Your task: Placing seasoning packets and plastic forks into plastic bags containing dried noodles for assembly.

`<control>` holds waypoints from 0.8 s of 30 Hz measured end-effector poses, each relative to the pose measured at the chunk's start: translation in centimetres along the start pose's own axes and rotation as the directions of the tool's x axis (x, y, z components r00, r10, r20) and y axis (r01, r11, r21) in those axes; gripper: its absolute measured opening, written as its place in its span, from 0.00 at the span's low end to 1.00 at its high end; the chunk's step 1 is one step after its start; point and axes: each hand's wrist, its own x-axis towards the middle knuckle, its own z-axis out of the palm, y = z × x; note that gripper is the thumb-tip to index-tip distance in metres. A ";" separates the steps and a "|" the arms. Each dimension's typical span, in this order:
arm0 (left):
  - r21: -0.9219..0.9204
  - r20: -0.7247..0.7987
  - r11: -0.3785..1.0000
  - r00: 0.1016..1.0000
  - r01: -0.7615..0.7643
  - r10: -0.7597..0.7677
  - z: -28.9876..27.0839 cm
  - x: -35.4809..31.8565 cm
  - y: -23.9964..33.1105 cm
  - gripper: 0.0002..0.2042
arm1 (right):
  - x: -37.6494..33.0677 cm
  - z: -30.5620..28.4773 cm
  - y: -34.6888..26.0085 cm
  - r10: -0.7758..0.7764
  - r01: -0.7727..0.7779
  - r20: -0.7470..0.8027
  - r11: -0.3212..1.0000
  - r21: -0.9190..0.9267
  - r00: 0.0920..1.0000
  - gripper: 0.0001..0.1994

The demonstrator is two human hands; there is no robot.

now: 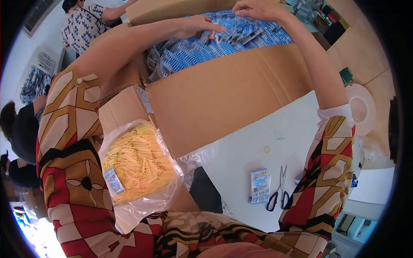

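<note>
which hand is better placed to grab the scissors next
Probably the right hand: the scissors lie beside the right sleeve, on the person's right. The left hand, over the blue-striped packets, would likely reach across. Both hands are at the big box.

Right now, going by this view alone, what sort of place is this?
Probably a small packing workshop: a large cardboard box holds many blue-and-white packets, loose yellow sticks lie heaped in a plastic-lined box, and another person in a patterned shirt is nearby.
</note>
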 end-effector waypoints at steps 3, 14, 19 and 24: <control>0.156 -0.048 0.985 0.996 0.076 -0.070 -0.5 -0.7 -1.2 0.31 | 0.2 -1.4 -3.4 0.026 -0.029 0.045 0.998 0.064 0.999 0.17; 0.737 -0.166 0.674 0.981 0.055 0.102 0.1 -1.7 -0.6 0.28 | 5.4 6.5 -0.4 -0.300 0.267 0.003 0.854 0.447 0.954 0.18; 0.386 -0.082 0.909 0.976 -0.155 0.201 1.9 -0.7 -0.4 0.31 | 3.4 6.8 2.0 -0.274 0.243 0.028 0.893 0.379 0.961 0.19; 0.554 -0.272 0.830 0.929 -0.062 0.251 -0.7 -2.4 -2.2 0.30 | 4.1 7.0 -0.1 -0.190 0.200 -0.070 0.851 0.486 0.979 0.24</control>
